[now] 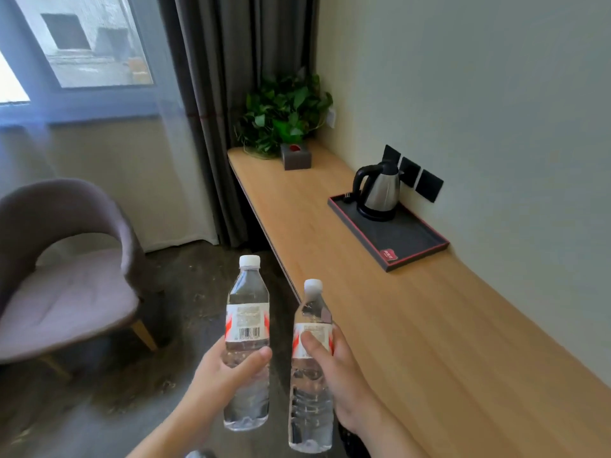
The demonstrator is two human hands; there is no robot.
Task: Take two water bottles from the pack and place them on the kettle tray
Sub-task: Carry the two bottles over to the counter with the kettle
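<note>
My left hand grips a clear water bottle with a white cap and a red and white label, held upright over the floor. My right hand grips a second, similar water bottle, also upright, right beside the first. The black kettle tray with a red rim lies on the wooden counter, ahead and to the right, against the wall. A steel kettle with a black handle stands on the tray's far end; the near part of the tray is bare. The bottle pack is out of view.
The long wooden counter runs along the right wall. At its far end stand a green plant and a dark tissue box. A purple armchair is on the left, with dark curtains behind.
</note>
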